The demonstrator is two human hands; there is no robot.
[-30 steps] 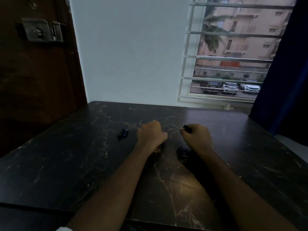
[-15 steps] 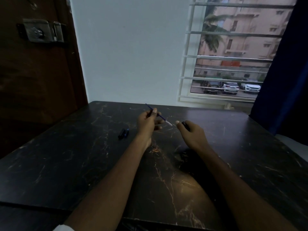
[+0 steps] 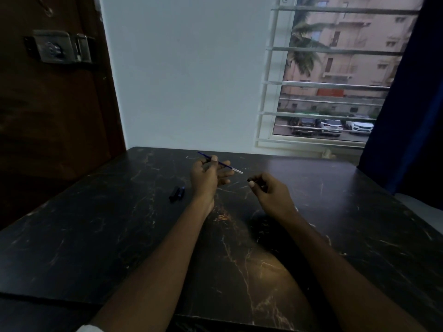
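The dark, veined table [image 3: 96,236] fills the lower view, and both forearms reach across it toward twelve o'clock. The left hand [image 3: 207,176], lifted off the surface, pinches a pen refill [image 3: 225,164] between thumb and fingers near its middle. The refill's blue end points to ten o'clock and its silvery tip to four. At four o'clock from that tip, not touching it, the right hand [image 3: 271,190] curls round a small dark piece [image 3: 248,180] that is mostly hidden. Two short pen parts [image 3: 177,194] lie on the table at eight o'clock from the left hand.

The refill looks very light, thin and smooth, so it would probably bend or twist in the fingers. A grip closer to the tip, on the tube rather than the point, should steer it better.
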